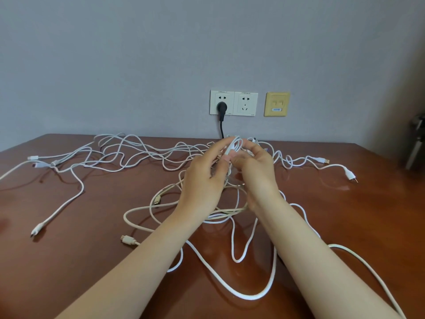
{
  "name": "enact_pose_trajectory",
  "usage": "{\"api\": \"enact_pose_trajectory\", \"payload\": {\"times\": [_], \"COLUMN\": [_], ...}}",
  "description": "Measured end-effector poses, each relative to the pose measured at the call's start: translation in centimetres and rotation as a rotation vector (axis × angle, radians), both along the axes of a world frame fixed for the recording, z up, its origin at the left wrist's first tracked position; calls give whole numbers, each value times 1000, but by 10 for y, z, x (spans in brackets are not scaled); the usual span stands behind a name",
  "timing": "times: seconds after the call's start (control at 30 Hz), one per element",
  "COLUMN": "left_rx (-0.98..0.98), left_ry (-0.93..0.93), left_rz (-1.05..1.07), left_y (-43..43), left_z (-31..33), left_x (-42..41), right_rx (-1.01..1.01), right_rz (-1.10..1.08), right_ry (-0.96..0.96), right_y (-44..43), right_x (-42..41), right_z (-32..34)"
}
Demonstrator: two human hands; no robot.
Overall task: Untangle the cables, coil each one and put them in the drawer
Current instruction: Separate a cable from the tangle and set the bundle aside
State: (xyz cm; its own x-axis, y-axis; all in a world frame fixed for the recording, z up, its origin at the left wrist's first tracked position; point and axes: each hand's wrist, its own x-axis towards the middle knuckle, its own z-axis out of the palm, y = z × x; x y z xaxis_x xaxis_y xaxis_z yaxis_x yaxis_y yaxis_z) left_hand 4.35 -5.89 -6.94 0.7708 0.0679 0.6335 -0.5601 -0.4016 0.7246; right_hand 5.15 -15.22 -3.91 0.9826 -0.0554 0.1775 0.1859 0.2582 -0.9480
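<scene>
Two-handedly raising a small bunch of white loops (235, 145) out of the tangled cables (251, 297) near the table's (92, 249) back edge, pinching it between left hand (204, 178) and right hand (255, 171) fingertips (likely isolating one strand for coiling); seeing no drawer.

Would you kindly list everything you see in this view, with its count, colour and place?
cables: several, exact count unclear, white and cream, tangled across the table
table: one, reddish-brown, fills the lower view
wall sockets: two, white, side by side on the wall above the table
plug: one, black, in the left-side socket, cord dropping behind the table
data-port plate: one, beige, next to the sockets
wall: one, grey, behind the table
object: one, dark, at the frame's edge, unidentifiable
left hand: one, bare, above the tangle, holds looped cable
right hand: one, bare, beside it, pinches the same loops
</scene>
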Motion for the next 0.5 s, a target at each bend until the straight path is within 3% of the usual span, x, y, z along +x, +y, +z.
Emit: {"api": "enact_pose_trajectory", "payload": {"times": [0.23,0.5], "left_rx": [-33,-222], "left_ry": [-97,72], "left_rz": [44,-98], "left_y": [1,20], "left_z": [4,18], "left_x": [4,4], "right_rx": [-19,-73], "right_rz": [-84,-136], "right_ry": [-118,-245], "right_y": [2,2], "right_x": [2,1], "right_z": [-2,0]}}
